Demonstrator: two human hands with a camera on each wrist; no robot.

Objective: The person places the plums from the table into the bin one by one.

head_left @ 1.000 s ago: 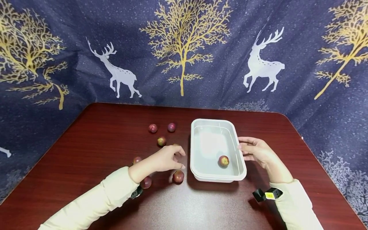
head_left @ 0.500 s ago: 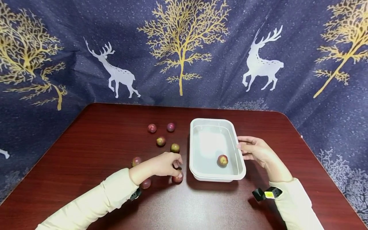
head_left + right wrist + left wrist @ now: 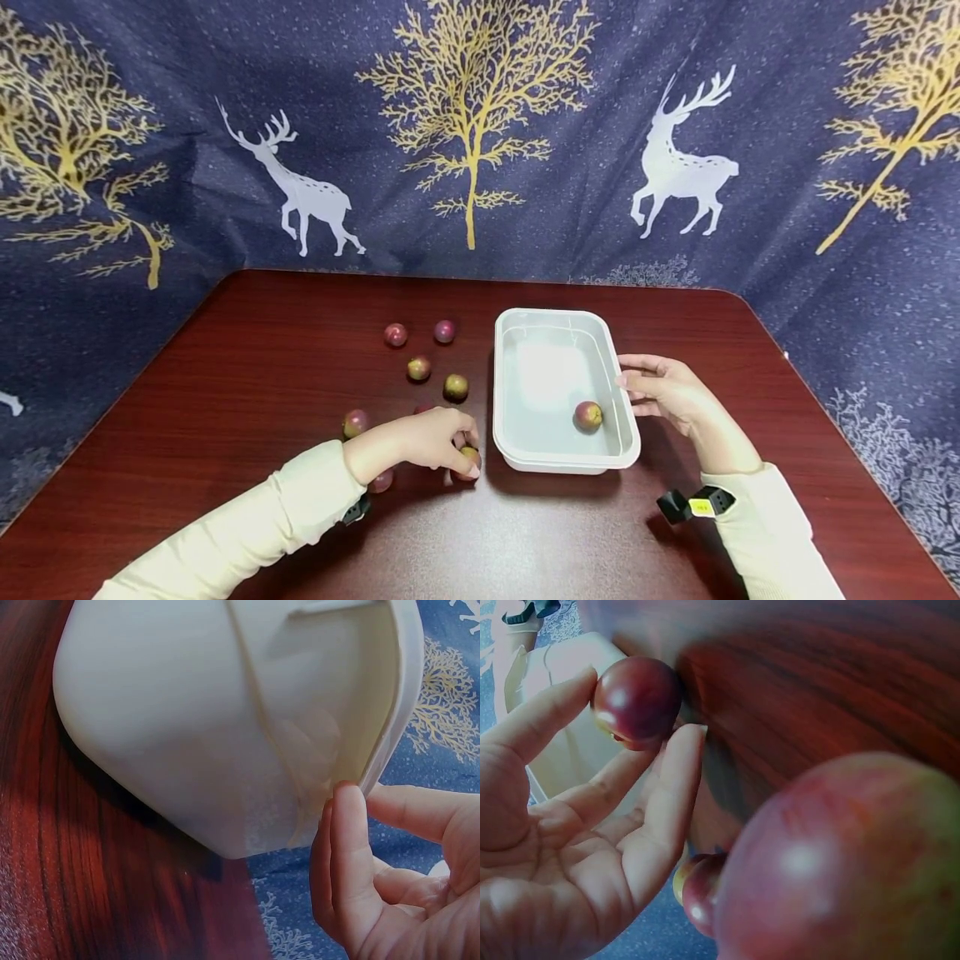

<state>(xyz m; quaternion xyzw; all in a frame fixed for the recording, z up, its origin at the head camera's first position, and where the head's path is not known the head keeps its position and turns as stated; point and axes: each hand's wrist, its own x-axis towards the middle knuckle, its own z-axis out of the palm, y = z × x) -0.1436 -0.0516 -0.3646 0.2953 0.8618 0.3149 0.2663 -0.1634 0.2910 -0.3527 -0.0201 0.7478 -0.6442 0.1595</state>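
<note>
A reddish-green plum [image 3: 468, 463] is pinched between the thumb and fingertips of my left hand [image 3: 427, 439], just left of a white plastic container [image 3: 498, 400]. The left wrist view has the same dark red plum [image 3: 637, 703] between thumb and fingers. My right hand [image 3: 663, 390] holds the container's right rim; in the right wrist view the fingers [image 3: 349, 847] and thumb grip the rim from both sides. Inside the container lies one plum [image 3: 588, 416]. Partly hidden behind my left hand is another plum [image 3: 423, 409].
Loose plums lie farther back: a red one [image 3: 395, 335], a purple one [image 3: 444, 332], and greenish ones [image 3: 455, 387]. Near my left forearm sit more plums [image 3: 356, 422]. The dark wooden table [image 3: 285, 333] ends at a patterned blue cloth [image 3: 420, 208].
My left hand has come down and nearer to the front plum, and its thumb and fingers have closed on it. The plum in the container has rolled slightly. My right hand stays at the rim.
</note>
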